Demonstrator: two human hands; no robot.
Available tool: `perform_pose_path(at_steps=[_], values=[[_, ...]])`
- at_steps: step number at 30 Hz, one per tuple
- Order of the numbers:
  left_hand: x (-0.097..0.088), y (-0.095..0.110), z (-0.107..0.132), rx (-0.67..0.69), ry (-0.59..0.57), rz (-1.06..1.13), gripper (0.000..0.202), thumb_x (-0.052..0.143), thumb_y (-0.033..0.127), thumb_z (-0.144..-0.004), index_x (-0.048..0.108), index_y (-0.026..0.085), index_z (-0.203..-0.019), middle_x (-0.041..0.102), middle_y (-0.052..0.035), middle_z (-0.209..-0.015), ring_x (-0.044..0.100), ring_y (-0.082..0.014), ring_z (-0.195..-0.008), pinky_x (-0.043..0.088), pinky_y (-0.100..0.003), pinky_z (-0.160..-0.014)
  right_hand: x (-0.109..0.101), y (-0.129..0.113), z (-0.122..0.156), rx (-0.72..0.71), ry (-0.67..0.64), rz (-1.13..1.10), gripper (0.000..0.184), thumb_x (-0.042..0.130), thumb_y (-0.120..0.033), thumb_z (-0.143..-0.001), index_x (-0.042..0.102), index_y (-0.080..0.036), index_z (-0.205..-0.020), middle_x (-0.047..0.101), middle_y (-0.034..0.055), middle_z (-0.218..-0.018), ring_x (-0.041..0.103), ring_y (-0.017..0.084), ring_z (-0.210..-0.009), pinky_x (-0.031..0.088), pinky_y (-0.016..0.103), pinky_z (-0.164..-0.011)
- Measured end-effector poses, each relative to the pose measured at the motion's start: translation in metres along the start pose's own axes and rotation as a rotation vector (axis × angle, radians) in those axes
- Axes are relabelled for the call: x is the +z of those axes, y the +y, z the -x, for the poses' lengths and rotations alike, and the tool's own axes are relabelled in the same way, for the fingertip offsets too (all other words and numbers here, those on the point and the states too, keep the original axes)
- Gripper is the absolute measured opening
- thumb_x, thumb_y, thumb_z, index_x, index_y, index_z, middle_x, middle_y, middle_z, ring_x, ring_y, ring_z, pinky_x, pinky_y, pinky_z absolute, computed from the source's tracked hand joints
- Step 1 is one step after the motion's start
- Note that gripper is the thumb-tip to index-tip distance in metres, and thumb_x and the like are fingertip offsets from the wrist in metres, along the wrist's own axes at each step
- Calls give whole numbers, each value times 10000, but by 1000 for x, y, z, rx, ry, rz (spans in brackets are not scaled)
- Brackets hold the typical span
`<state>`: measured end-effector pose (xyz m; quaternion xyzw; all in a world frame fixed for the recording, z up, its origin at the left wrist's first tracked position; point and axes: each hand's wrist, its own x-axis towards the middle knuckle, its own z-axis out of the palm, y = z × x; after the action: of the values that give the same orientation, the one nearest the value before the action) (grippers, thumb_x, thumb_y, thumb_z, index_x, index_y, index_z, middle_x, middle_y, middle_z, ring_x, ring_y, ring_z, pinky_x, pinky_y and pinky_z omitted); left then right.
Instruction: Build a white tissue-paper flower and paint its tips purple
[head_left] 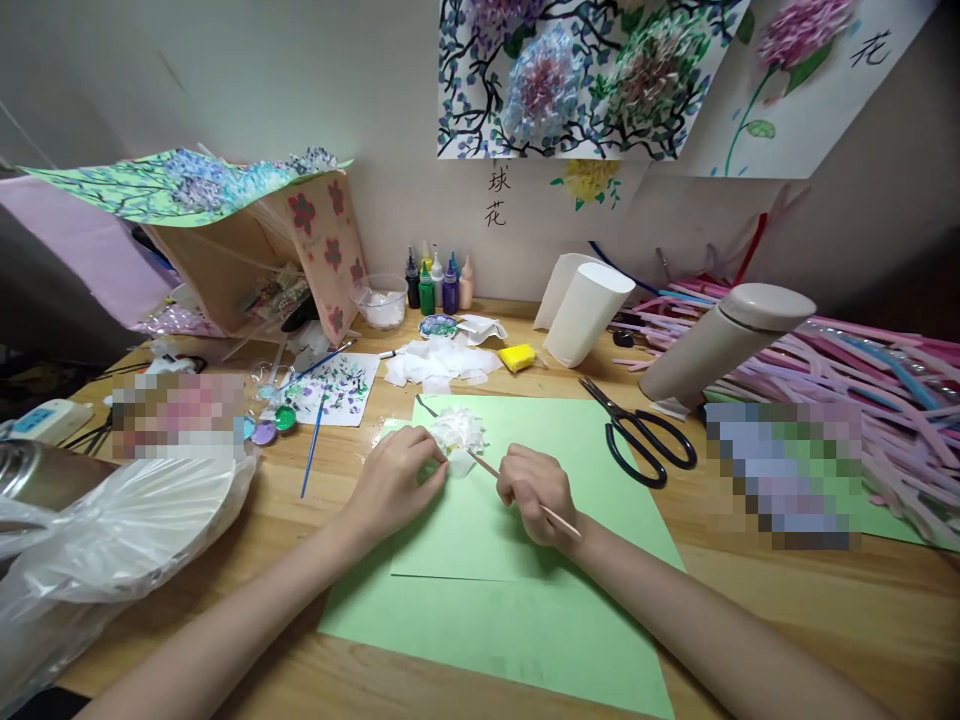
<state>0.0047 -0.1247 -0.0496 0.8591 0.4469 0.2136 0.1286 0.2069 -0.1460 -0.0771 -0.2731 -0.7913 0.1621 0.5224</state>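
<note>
Left hand (401, 475): fingers curled at white flower (459, 430); cannot tell whether gripping.
Right hand (536, 490): closed round thin stick (487, 464), tip by flower's near edge.
White flower: just beyond left fingertips, on green paper (480, 540).
Scissors (619, 412): beyond right hand, rightward.

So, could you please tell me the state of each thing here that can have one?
Right hand: closed around the wooden stick
Left hand: at the edge of the white flower, grip unclear
Scissors: lying flat, unheld
Nearer blue brush: lying unheld
Paper roll: standing on end
Flask: upright, lid on
Paint bottles: upright
Plastic bowl: uncovered, white material inside
</note>
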Motion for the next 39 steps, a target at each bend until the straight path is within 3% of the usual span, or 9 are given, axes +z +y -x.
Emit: perform_pose_path(at_steps=[3,10,22,25,28,39], values=[[3,0,-3,70,41,-128,97,529,205,-824,586,171,-753,608,-38,-793,536,-174,-755,392,-302,-680,3,0,0,-62,-94,99,295,284,-143,-899,366,-202,-622,414,1,-515,303,131,-513,263,291,-503],[8,-3,-6,164,99,-272,128,501,197,-845,558,167,-734,601,-36,-767,518,-172,-732,372,-298,-640,6,3,-2,23,-197,173,283,316,-128,-904,359,-202,-634,410,-2,-549,323,131,-545,293,277,-535],[14,-7,-6,241,153,-356,170,463,163,-869,549,166,-722,592,-43,-755,491,-168,-710,350,-295,-607,6,0,-3,-73,-176,213,275,314,-128,-892,383,-208,-638,432,2,-536,320,143,-532,268,288,-509],[11,-5,-4,304,150,-386,192,444,147,-877,557,166,-723,598,-45,-759,482,-164,-694,338,-296,-595,3,-4,-3,-150,-124,209,295,286,-136,-890,366,-217,-617,397,-2,-502,291,148,-502,231,293,-483],[10,-5,-2,369,113,-409,224,412,146,-899,572,174,-745,606,-43,-769,477,-160,-687,325,-298,-597,2,-6,-3,-196,-154,224,307,280,-157,-888,358,-221,-598,367,-5,-485,272,153,-495,215,296,-471],[15,-10,-4,327,121,-397,213,431,143,-903,568,175,-744,613,-43,-789,479,-163,-696,302,-299,-610,8,-2,-4,-123,-239,385,303,342,-149,-889,420,-202,-600,433,6,-519,310,151,-541,254,287,-493]])
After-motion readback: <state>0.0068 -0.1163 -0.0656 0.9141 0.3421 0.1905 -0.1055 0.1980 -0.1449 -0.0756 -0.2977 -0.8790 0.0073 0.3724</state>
